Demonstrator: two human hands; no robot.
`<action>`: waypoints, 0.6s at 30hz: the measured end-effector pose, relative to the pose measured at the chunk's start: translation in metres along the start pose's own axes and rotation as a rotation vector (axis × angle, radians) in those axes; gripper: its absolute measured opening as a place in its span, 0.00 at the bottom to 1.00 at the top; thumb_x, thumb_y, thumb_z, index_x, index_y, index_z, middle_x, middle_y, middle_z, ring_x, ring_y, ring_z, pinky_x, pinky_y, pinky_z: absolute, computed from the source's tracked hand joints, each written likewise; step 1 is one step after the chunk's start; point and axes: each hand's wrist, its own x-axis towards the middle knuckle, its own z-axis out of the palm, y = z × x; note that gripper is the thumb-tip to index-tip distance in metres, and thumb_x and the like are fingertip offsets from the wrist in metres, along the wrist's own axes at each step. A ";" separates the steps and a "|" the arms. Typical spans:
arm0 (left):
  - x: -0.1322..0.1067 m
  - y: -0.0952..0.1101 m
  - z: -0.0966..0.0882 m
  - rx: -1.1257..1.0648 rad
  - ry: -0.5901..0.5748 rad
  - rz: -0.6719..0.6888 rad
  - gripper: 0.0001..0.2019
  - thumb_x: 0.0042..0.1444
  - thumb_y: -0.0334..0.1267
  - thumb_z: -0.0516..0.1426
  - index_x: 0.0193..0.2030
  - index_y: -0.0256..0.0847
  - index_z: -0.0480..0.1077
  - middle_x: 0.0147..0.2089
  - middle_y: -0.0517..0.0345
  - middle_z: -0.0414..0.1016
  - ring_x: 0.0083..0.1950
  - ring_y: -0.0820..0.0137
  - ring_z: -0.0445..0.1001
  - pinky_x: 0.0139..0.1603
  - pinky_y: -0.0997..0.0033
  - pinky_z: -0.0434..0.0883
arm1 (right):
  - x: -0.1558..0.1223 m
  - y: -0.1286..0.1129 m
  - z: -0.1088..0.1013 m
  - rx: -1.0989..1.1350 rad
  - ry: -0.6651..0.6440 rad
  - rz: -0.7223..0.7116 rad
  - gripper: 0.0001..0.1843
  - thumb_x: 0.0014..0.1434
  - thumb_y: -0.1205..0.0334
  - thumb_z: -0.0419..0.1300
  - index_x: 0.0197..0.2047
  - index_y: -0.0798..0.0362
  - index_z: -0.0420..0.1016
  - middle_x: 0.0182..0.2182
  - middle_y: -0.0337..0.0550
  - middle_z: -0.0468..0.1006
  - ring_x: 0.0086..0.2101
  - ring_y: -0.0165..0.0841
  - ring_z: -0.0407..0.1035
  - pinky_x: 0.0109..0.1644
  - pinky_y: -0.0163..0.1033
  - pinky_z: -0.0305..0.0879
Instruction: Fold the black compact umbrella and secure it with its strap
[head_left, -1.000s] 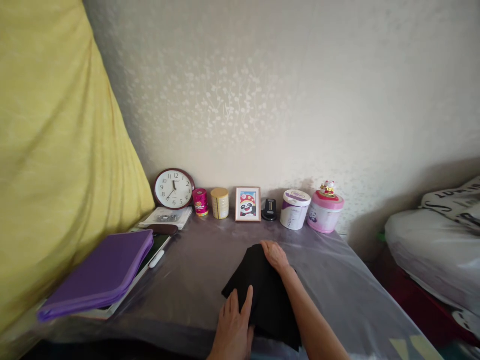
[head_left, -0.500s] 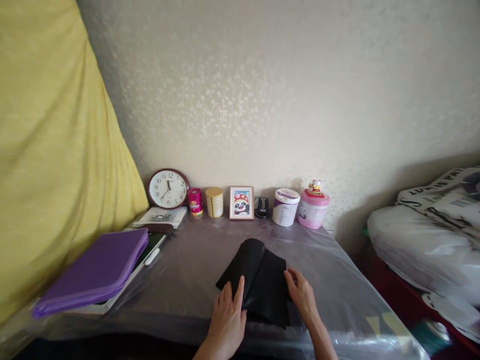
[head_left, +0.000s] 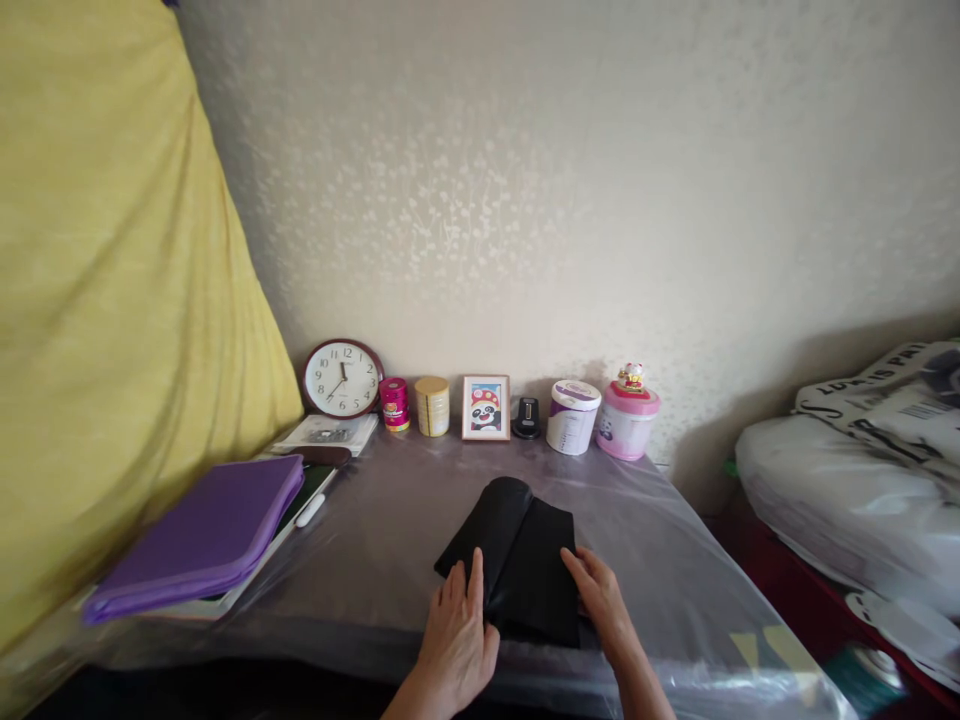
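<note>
A black folded sheet (head_left: 536, 575), smooth and soft-looking, lies near the front of the table. Its left part bulges up in a rounded fold; the right part is flatter. Whether it is cloth, leather or paper I cannot tell. My left hand (head_left: 459, 630) rests on the lower left of the sheet, fingers stretched out and index pointing forward. At the right edge, my right hand (head_left: 600, 595) pinches the sheet, fingertips on top and the thumb mostly hidden beneath.
Plastic film covers the table (head_left: 360, 580). On the left lie a purple zip folder (head_left: 202, 525) and a white pen-like object (head_left: 310, 510). Along the wall stand a clock (head_left: 343, 378), tins, a framed panda picture (head_left: 486, 408), a black device (head_left: 526, 417) and two tubs (head_left: 573, 420).
My right hand has shifted slightly left, its fingertips now further over the sheet's edge. My left hand stays nearly in place. The view has shifted a little.
</note>
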 end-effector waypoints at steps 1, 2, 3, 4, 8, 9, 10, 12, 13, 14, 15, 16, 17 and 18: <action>0.001 0.000 0.001 -0.005 -0.005 -0.003 0.40 0.47 0.32 0.48 0.66 0.27 0.32 0.65 0.36 0.50 0.65 0.58 0.51 0.60 0.61 0.52 | 0.001 -0.001 0.001 0.037 -0.015 -0.030 0.22 0.45 0.45 0.60 0.35 0.54 0.75 0.18 0.37 0.70 0.19 0.31 0.65 0.17 0.32 0.59; 0.001 -0.001 0.002 -0.011 -0.011 -0.010 0.42 0.46 0.32 0.49 0.66 0.27 0.32 0.66 0.37 0.48 0.66 0.58 0.49 0.61 0.61 0.52 | 0.003 -0.003 0.003 0.074 -0.021 -0.060 0.22 0.44 0.45 0.61 0.34 0.55 0.75 0.18 0.37 0.71 0.20 0.31 0.65 0.18 0.32 0.59; 0.002 -0.002 0.004 -0.019 -0.015 -0.018 0.43 0.44 0.31 0.49 0.66 0.27 0.31 0.66 0.38 0.47 0.66 0.58 0.48 0.61 0.62 0.51 | 0.005 -0.006 0.005 0.107 -0.019 -0.083 0.22 0.43 0.45 0.62 0.34 0.55 0.75 0.18 0.37 0.71 0.20 0.31 0.66 0.19 0.32 0.59; 0.003 -0.003 0.007 -0.029 -0.018 -0.026 0.43 0.44 0.31 0.50 0.66 0.26 0.31 0.67 0.39 0.45 0.66 0.59 0.47 0.62 0.62 0.50 | 0.007 -0.009 0.008 0.136 -0.020 -0.098 0.22 0.42 0.46 0.63 0.33 0.56 0.75 0.18 0.37 0.71 0.21 0.31 0.66 0.20 0.32 0.59; 0.007 -0.008 0.014 -0.051 -0.014 -0.035 0.42 0.43 0.30 0.49 0.66 0.24 0.37 0.67 0.41 0.46 0.67 0.60 0.46 0.62 0.64 0.49 | 0.014 -0.028 0.024 0.204 -0.059 -0.103 0.22 0.41 0.46 0.65 0.33 0.56 0.74 0.17 0.35 0.70 0.19 0.28 0.64 0.19 0.31 0.55; 0.007 -0.009 0.015 -0.050 -0.006 -0.031 0.41 0.43 0.30 0.49 0.65 0.24 0.38 0.67 0.42 0.46 0.66 0.60 0.47 0.62 0.64 0.49 | 0.016 -0.032 0.029 0.218 -0.072 -0.105 0.22 0.41 0.46 0.65 0.32 0.55 0.73 0.17 0.34 0.69 0.18 0.27 0.62 0.19 0.31 0.53; 0.008 -0.010 0.016 -0.047 0.002 -0.028 0.41 0.42 0.30 0.49 0.65 0.24 0.39 0.67 0.43 0.47 0.66 0.59 0.48 0.62 0.63 0.50 | 0.017 -0.037 0.035 0.232 -0.079 -0.108 0.22 0.41 0.46 0.65 0.33 0.55 0.72 0.16 0.33 0.67 0.18 0.26 0.61 0.19 0.30 0.52; 0.009 -0.013 0.017 -0.044 0.021 -0.021 0.41 0.42 0.31 0.49 0.65 0.26 0.41 0.66 0.43 0.49 0.65 0.58 0.49 0.62 0.60 0.49 | 0.020 -0.045 0.048 0.258 -0.088 -0.121 0.22 0.41 0.47 0.65 0.33 0.55 0.71 0.16 0.31 0.66 0.17 0.25 0.58 0.19 0.30 0.50; 0.009 -0.014 0.018 -0.044 0.030 -0.022 0.41 0.42 0.31 0.50 0.65 0.26 0.41 0.66 0.43 0.50 0.65 0.58 0.50 0.62 0.59 0.49 | 0.021 -0.048 0.054 0.270 -0.101 -0.130 0.22 0.42 0.47 0.65 0.34 0.55 0.71 0.17 0.31 0.66 0.18 0.25 0.58 0.19 0.30 0.50; 0.010 -0.015 0.018 -0.046 0.038 -0.027 0.41 0.42 0.32 0.50 0.65 0.26 0.42 0.65 0.43 0.51 0.65 0.58 0.51 0.62 0.59 0.49 | 0.023 -0.051 0.061 0.281 -0.119 -0.140 0.22 0.42 0.47 0.64 0.34 0.55 0.71 0.17 0.31 0.66 0.18 0.25 0.59 0.20 0.30 0.51; 0.010 -0.015 0.018 -0.048 0.045 -0.036 0.40 0.42 0.32 0.50 0.65 0.27 0.43 0.65 0.43 0.52 0.65 0.58 0.51 0.62 0.58 0.49 | 0.025 -0.053 0.067 0.289 -0.142 -0.153 0.22 0.42 0.47 0.64 0.35 0.55 0.71 0.18 0.32 0.68 0.19 0.26 0.60 0.20 0.31 0.53; 0.011 -0.016 0.017 -0.047 0.050 -0.047 0.40 0.42 0.33 0.50 0.65 0.27 0.45 0.64 0.42 0.53 0.64 0.58 0.52 0.62 0.58 0.50 | 0.027 -0.055 0.073 0.289 -0.163 -0.168 0.22 0.42 0.47 0.64 0.35 0.56 0.71 0.19 0.33 0.69 0.20 0.26 0.61 0.21 0.31 0.54; 0.011 -0.017 0.017 -0.047 0.054 -0.058 0.40 0.42 0.33 0.50 0.65 0.27 0.46 0.64 0.42 0.54 0.64 0.57 0.53 0.62 0.57 0.50 | 0.030 -0.056 0.079 0.278 -0.175 -0.186 0.22 0.43 0.47 0.63 0.36 0.56 0.71 0.20 0.34 0.69 0.21 0.27 0.61 0.22 0.31 0.55; 0.012 -0.018 0.016 -0.046 0.056 -0.068 0.39 0.42 0.34 0.50 0.64 0.28 0.47 0.64 0.41 0.55 0.64 0.57 0.53 0.61 0.57 0.51 | 0.033 -0.055 0.085 0.254 -0.172 -0.206 0.23 0.43 0.47 0.63 0.36 0.56 0.71 0.19 0.34 0.69 0.21 0.27 0.62 0.22 0.32 0.55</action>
